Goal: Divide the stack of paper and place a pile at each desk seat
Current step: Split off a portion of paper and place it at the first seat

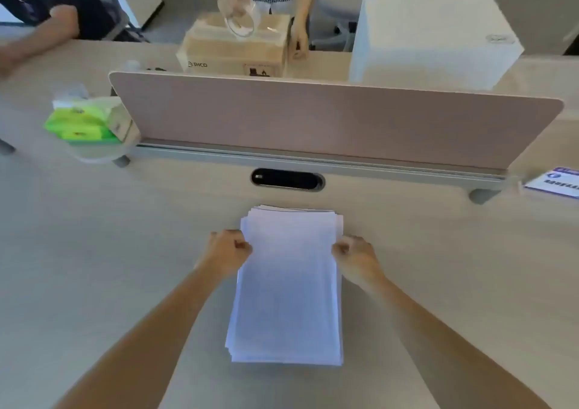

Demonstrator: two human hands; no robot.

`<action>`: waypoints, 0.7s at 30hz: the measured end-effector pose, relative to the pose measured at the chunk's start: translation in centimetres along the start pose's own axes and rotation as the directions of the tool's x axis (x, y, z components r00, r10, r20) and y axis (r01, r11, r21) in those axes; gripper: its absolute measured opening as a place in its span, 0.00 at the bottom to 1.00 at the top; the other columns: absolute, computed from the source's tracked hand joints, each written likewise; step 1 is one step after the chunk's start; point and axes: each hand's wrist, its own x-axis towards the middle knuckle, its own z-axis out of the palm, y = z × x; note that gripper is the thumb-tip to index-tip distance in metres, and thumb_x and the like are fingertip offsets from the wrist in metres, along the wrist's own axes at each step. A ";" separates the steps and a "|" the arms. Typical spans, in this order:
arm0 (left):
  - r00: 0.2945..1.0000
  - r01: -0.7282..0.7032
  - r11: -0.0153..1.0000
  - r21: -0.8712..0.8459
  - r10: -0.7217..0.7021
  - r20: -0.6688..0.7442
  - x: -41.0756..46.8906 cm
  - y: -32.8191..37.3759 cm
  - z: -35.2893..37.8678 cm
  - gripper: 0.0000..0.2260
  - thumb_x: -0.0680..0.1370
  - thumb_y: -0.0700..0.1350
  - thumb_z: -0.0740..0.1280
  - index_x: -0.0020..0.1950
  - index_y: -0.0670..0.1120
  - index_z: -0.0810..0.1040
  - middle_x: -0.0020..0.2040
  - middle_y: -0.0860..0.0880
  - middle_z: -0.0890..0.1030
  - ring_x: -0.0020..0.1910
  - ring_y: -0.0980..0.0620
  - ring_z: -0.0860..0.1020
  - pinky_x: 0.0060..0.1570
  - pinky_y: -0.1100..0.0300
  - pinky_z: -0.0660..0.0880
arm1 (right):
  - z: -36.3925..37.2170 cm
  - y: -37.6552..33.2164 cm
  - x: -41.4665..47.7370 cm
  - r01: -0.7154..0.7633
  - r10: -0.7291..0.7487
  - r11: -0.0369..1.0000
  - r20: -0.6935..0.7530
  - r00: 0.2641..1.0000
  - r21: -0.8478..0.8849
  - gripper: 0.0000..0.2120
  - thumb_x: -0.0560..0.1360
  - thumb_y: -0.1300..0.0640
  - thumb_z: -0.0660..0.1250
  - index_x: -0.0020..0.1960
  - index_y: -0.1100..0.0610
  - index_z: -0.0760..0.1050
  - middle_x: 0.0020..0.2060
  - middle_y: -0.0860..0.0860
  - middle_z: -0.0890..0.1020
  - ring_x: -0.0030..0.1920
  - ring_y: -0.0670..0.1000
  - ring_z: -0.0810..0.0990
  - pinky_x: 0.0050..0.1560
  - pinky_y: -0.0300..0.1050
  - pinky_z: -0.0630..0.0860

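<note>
A stack of white paper lies on the light wooden desk right in front of me, its sheets slightly fanned at the far end. My left hand grips the stack's left edge near the far end, fingers curled onto it. My right hand grips the right edge at the same height, fingers curled too. The stack's underside rests on the desk.
A pink divider panel crosses the desk beyond a black cable port. Green tissue packs sit at its left end, a printed card at the right. Behind the panel are a cardboard box, a white box and two people.
</note>
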 end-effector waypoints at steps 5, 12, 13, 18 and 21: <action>0.957 0.270 0.963 0.014 -0.270 0.105 1.8 -1.6 3.0 0.16 0.78 0.53 0.60 0.50 0.41 0.78 0.44 0.45 0.81 0.51 0.42 0.77 0.47 0.56 0.73 | 1.9 0.8 0.9 -0.164 0.164 0.986 0.004 0.986 -0.039 0.10 0.76 0.51 0.61 0.44 0.58 0.73 0.36 0.50 0.76 0.36 0.52 0.74 0.31 0.41 0.67; 0.930 0.353 0.915 -0.194 -0.322 0.176 0.5 -1.5 4.3 0.16 0.77 0.51 0.64 0.61 0.45 0.79 0.49 0.46 0.83 0.40 0.48 0.78 0.29 0.64 0.68 | 3.5 0.8 0.3 -0.191 0.191 0.982 -0.002 0.982 -0.005 0.12 0.74 0.48 0.62 0.50 0.55 0.74 0.49 0.52 0.77 0.44 0.53 0.78 0.37 0.42 0.74; 0.933 0.350 0.917 -0.190 -0.322 0.163 0.4 -1.2 4.1 0.17 0.77 0.51 0.64 0.62 0.44 0.78 0.47 0.47 0.82 0.37 0.50 0.77 0.28 0.64 0.67 | 3.7 0.7 0.1 -0.180 0.180 0.984 -0.005 0.984 0.007 0.14 0.75 0.47 0.62 0.56 0.54 0.75 0.52 0.51 0.74 0.49 0.53 0.78 0.41 0.43 0.76; 0.946 0.317 0.938 -0.143 -0.300 0.127 -0.6 -0.1 3.4 0.18 0.77 0.49 0.64 0.62 0.39 0.75 0.41 0.49 0.77 0.37 0.49 0.74 0.31 0.61 0.68 | 4.7 -0.2 -1.1 -0.096 0.101 0.990 -0.041 0.994 0.103 0.17 0.76 0.48 0.62 0.63 0.51 0.73 0.56 0.47 0.70 0.58 0.53 0.76 0.52 0.48 0.78; 0.961 0.271 0.959 -0.084 -0.265 0.078 -1.5 0.8 2.9 0.06 0.78 0.49 0.64 0.44 0.48 0.72 0.36 0.55 0.69 0.42 0.46 0.74 0.40 0.58 0.72 | 5.1 -0.9 -1.6 -0.080 0.089 0.965 -0.024 0.996 0.248 0.13 0.75 0.50 0.64 0.59 0.51 0.72 0.53 0.48 0.78 0.49 0.50 0.79 0.41 0.42 0.76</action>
